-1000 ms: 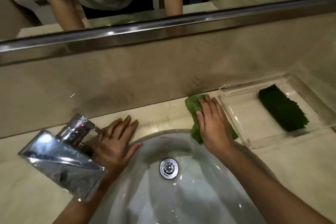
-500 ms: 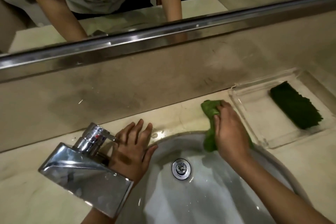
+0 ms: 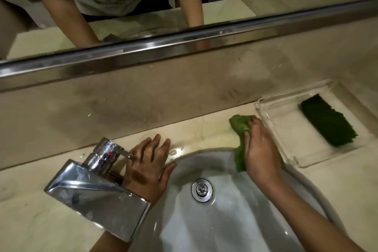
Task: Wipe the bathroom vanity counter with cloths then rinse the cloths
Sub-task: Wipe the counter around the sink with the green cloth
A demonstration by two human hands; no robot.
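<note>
The right hand (image 3: 260,149) presses the light green cloth (image 3: 240,125) onto the counter (image 3: 204,127), its fingers bent over the cloth and gripping it. The cloth's long axis runs far to near, and its near end drapes over the sink (image 3: 204,150) rim. The clear tray (image 3: 286,129), holding a dark green cloth (image 3: 329,120), lies just right of the hand, so open counter lies only to the left. The left hand (image 3: 149,161) rests flat there, fingers spread, beside the faucet (image 3: 98,186).

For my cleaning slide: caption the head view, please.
Right hand holds a light green cloth on the counter behind the sink; left hand rests flat beside the faucet.
</note>
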